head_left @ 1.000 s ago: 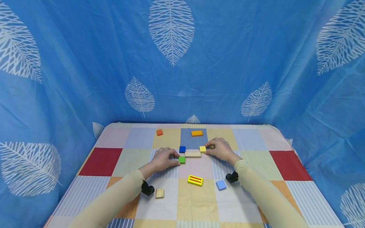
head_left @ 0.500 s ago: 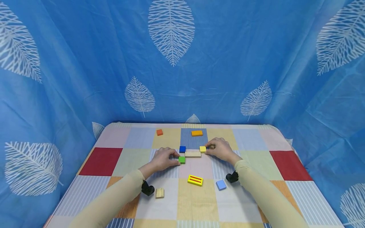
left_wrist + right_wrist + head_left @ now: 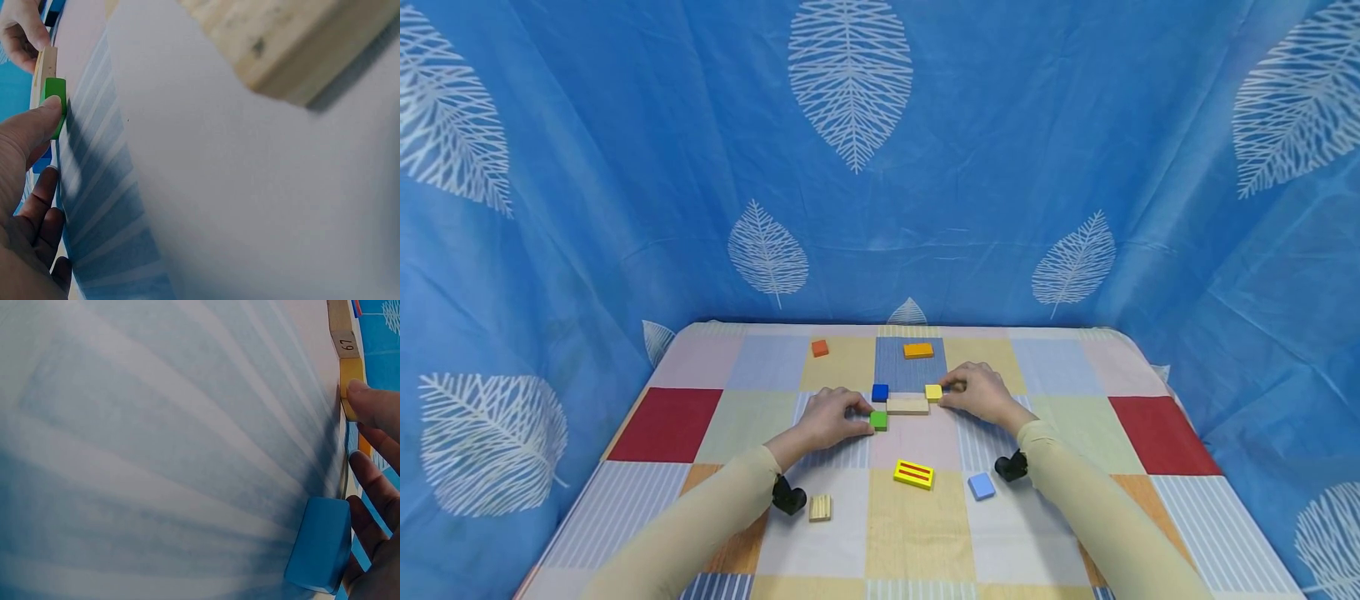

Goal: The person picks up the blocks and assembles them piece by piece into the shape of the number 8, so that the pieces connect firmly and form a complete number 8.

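Observation:
In the head view my left hand (image 3: 832, 418) pinches a small green block (image 3: 878, 421) between thumb and forefinger. The block lies at the left end of a plain wooden block (image 3: 907, 407). At that block's right end, my right hand (image 3: 981, 393) pinches a small yellow block (image 3: 933, 392). A dark blue block (image 3: 880, 392) lies just behind the green one. The left wrist view shows my thumb on the green block's near face (image 3: 55, 87). In the right wrist view my thumb presses the yellow block (image 3: 351, 370), beside the plain block's end (image 3: 342, 328), marked 67.
Farther back lie an orange-red block (image 3: 820, 348) and an orange block (image 3: 918, 351). Nearer me are a yellow block with red stripes (image 3: 913, 474), a light blue block (image 3: 981, 487) and a striped wooden block (image 3: 820, 508). A blue leaf-print curtain (image 3: 925, 233) surrounds the patchwork-covered table (image 3: 917, 542).

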The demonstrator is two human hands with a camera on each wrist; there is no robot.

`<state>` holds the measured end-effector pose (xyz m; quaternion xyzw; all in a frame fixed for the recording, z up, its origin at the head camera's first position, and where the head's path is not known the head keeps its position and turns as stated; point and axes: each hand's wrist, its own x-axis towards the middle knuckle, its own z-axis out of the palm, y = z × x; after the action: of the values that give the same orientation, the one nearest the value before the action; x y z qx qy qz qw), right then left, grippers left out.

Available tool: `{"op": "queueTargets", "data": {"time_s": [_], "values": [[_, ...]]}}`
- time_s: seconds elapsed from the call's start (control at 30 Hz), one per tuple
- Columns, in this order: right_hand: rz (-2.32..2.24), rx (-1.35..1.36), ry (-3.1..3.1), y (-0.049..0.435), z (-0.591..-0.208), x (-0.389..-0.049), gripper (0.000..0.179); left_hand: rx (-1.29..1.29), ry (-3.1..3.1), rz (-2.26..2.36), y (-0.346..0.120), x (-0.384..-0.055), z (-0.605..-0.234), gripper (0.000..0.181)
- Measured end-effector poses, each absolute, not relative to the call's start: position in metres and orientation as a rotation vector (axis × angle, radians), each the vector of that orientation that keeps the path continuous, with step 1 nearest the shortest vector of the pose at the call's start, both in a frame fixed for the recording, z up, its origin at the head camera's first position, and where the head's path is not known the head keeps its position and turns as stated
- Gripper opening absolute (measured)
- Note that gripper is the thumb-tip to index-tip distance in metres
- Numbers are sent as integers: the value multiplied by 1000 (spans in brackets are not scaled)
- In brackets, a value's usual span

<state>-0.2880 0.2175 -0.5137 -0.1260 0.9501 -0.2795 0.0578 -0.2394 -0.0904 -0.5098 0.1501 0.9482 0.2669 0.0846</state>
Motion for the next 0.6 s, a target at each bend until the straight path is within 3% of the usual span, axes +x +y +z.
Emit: {"op": "queueTargets", "data": {"time_s": [0.6], "values": [[-1038,-506,2797,246,-510,-317,38,430,2897,838,-74,-252,-525,27]]}}
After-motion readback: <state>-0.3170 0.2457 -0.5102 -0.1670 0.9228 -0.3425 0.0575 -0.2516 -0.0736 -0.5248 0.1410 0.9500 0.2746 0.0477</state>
